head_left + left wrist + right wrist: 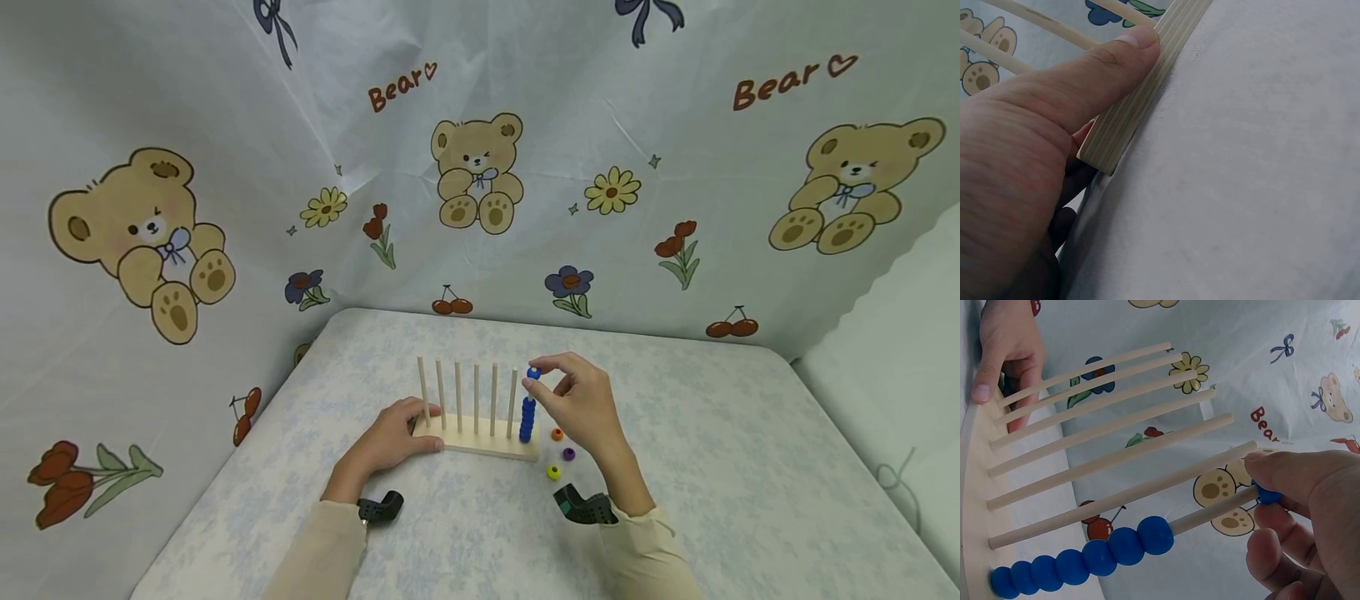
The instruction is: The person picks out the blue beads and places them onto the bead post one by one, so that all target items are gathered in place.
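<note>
A wooden peg rack (480,442) with a row of several upright pegs stands on the table. My left hand (392,433) grips the left end of its base; in the left wrist view the thumb (1110,72) lies along the base's front edge (1125,122). Between thumb and fingertips, my right hand (583,398) pinches a blue bead (1267,494) at the top of the rightmost peg (1213,511). Lower on that peg, several blue beads (1099,557) form a stack, with bare wood showing between stack and pinched bead. The other pegs (476,396) carry no beads.
Right of the base lie an orange bead (557,434), a purple bead (568,454) and a yellow-green bead (553,472). The pale patterned tabletop (735,467) meets a hanging bear-print cloth (570,92) behind it. A thin cable (896,479) hangs at the far right.
</note>
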A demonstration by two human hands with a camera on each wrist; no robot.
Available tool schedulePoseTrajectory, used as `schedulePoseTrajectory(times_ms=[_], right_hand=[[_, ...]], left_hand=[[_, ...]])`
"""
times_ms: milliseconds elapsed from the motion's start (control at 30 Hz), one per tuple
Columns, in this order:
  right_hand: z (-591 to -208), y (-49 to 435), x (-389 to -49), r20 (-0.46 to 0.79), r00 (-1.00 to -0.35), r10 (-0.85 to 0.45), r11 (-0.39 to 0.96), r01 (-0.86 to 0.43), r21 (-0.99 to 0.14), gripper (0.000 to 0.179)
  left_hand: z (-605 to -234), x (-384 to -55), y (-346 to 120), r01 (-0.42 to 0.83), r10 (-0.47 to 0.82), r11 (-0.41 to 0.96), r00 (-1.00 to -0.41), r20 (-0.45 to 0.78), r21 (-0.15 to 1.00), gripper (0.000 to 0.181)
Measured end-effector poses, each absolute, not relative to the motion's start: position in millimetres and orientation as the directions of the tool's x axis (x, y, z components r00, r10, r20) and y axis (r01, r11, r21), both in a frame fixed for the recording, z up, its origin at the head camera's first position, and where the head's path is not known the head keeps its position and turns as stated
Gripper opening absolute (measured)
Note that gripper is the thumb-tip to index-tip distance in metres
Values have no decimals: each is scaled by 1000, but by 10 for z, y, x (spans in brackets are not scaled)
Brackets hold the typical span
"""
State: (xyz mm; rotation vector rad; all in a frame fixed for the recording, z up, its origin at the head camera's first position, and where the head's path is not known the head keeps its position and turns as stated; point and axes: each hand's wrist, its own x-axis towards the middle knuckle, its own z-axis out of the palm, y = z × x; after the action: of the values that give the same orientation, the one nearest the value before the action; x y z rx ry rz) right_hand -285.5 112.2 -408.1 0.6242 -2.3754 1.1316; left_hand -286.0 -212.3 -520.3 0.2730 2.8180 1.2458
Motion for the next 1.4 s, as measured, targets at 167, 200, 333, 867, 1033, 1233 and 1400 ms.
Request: schedulePoseTrajectory(times_ms=[167,200,333,867,1033,1233,1400], right_hand=[[-4082,1128,-2855,560,-802,-210,569,-566,-597,22],[-4083,1129,-2854,561,-801,-210,570,-566,-595,22],[-4082,1134,-2850,560,-800,-213,572,-567,-593,24],[-4080,1161,-2849,551,-806,-215,577,-561,-594,29],[-4062,1174,-2857,574,-791,-214,564,-580,-588,26],[-4034,1197,-2856,633,-749,-196,526,-625,-577,17],[-4035,1191,-2847,659,-728,-188,517,-644,-564,7]], left_hand=[[-5185,-2838,-2115,146,185,655,-982,30,742,58],[-5184,-2835,-2114,147,186,654,-982,31,742,58],[-5187,-2836,-2114,150,187,659,-982,32,737,57],[-5200,-2846,-2125,162,202,660,-979,35,733,58],[-5209,-2854,-2131,163,204,663,-978,32,731,60],[-5201,-2860,-2122,139,183,661,-983,22,737,60],[-5192,-2853,-2115,138,182,658,-983,22,740,60]])
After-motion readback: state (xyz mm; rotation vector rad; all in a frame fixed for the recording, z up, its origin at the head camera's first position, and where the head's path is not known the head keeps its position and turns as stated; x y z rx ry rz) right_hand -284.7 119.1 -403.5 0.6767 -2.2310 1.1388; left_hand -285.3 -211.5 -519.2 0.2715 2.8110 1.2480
